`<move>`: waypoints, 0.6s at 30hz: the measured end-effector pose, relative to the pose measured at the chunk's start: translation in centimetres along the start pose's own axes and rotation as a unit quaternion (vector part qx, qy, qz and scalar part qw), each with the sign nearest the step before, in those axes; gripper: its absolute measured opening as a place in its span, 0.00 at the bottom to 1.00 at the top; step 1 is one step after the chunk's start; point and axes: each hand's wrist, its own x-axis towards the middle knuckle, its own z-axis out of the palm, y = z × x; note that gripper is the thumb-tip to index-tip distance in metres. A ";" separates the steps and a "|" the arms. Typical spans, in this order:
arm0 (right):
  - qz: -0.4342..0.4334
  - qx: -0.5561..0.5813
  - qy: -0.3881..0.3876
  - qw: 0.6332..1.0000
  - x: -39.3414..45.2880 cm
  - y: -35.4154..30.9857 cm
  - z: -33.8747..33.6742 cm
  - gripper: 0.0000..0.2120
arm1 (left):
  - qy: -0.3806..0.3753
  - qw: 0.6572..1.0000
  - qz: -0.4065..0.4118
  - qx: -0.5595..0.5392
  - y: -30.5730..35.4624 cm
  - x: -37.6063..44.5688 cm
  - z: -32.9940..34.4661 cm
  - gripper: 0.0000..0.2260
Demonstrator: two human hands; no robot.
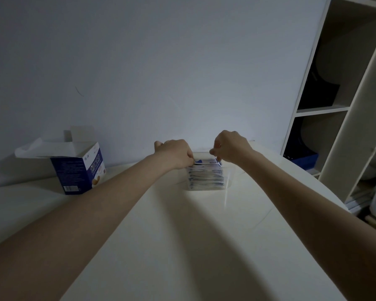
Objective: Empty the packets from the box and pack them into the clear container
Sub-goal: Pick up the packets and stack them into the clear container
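A clear container stands on the white table near the wall, filled with several blue-and-white packets stacked flat. My left hand and my right hand are over its top, fingers curled down, each pinching an end of the topmost packet at the rim. The blue-and-white cardboard box stands at the left with its top flaps open; its inside is hidden.
A plain wall rises right behind the table. At the right stands a white shelving unit with dark items and a blue tray in its lower compartments. The table's rounded edge curves down the right side.
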 end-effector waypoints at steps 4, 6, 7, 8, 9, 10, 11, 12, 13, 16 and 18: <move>-0.023 0.079 -0.084 0.993 -0.7 0.1 0.0 0.14 | 0.020 0.998 0.000 0.054 0.4 -0.1 0.4 0.13; -0.023 0.073 -0.091 0.993 -0.8 0.1 0.2 0.15 | 0.011 0.998 0.000 0.067 0.6 0.0 0.6 0.13; -0.025 0.069 -0.087 0.994 -0.9 0.2 0.2 0.15 | 0.010 0.997 0.000 0.071 0.7 0.0 0.7 0.14; -0.026 0.071 -0.082 0.994 -0.9 0.2 0.2 0.16 | 0.009 0.997 0.000 0.072 0.8 0.0 0.7 0.14; -0.026 0.080 -0.075 0.994 -1.0 0.3 0.0 0.17 | 0.009 0.997 0.001 0.071 0.8 0.0 0.7 0.15; -0.021 0.090 -0.066 0.994 -1.0 0.4 -0.2 0.17 | 0.009 0.998 0.004 0.070 0.8 0.0 0.7 0.15; -0.013 0.097 -0.049 0.994 -1.0 0.5 -0.3 0.17 | 0.012 0.998 0.007 0.069 0.8 0.0 0.6 0.14; -0.001 0.098 -0.026 0.995 -0.8 0.7 -0.5 0.16 | 0.019 0.997 0.009 0.070 0.7 0.0 0.5 0.14; 0.014 0.093 -0.005 0.996 -0.5 0.8 -0.6 0.15 | 0.029 0.997 0.008 0.073 0.6 0.1 0.4 0.14; 0.045 0.038 -0.013 0.998 -0.2 1.0 -0.6 0.14 | 0.058 0.994 -0.008 0.089 0.4 0.3 0.1 0.16; 0.054 -0.006 -0.045 0.997 -0.3 0.8 -0.3 0.16 | 0.059 0.993 -0.024 0.095 0.6 0.4 -0.1 0.19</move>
